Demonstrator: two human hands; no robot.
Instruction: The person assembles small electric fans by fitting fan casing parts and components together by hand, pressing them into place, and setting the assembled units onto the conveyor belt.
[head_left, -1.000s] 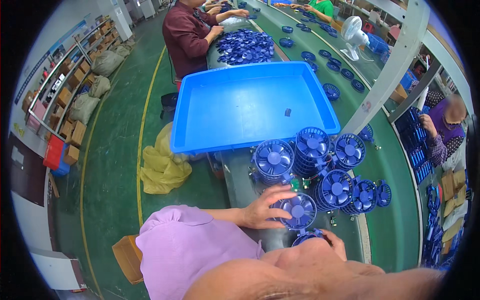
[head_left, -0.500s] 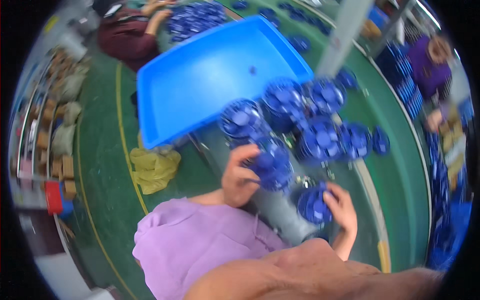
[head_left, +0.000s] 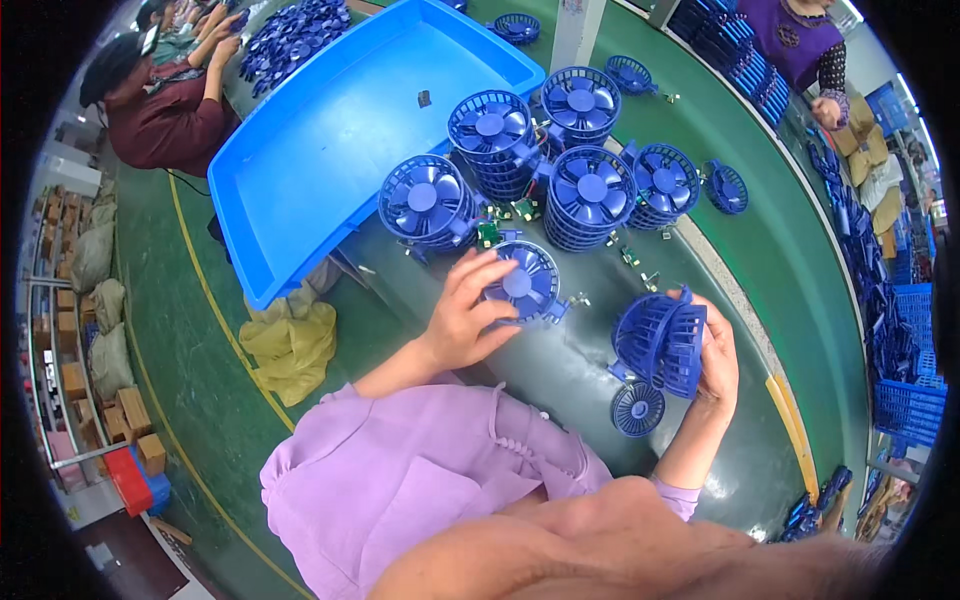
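My left hand point(head_left: 468, 312) curls its fingers over the left rim of a round blue fan housing point(head_left: 527, 278) with a bladed fan inside, its thumb on the near side. My right hand point(head_left: 718, 350) grips two nested blue fan housings point(head_left: 660, 342), tilted on their side above the table. Just below them lies a small round blue grille point(head_left: 638, 408). Beyond my hands stand several stacks of the same housings, among them a left stack point(head_left: 424, 198) and a middle stack point(head_left: 590, 190). Small green circuit boards point(head_left: 488, 234) lie between the stacks.
A large blue tray point(head_left: 300, 170) with one small dark piece sits at the far left. Behind it rises a metal post point(head_left: 578, 35). A green belt point(head_left: 790, 260) runs along the right. People work at the far left and far right. A yellow bag point(head_left: 290, 350) is at left.
My view has shifted, so the tray and stacks appear farther left and higher. The housing at my right hand was facing up; now the hand holds nested housings tipped sideways.
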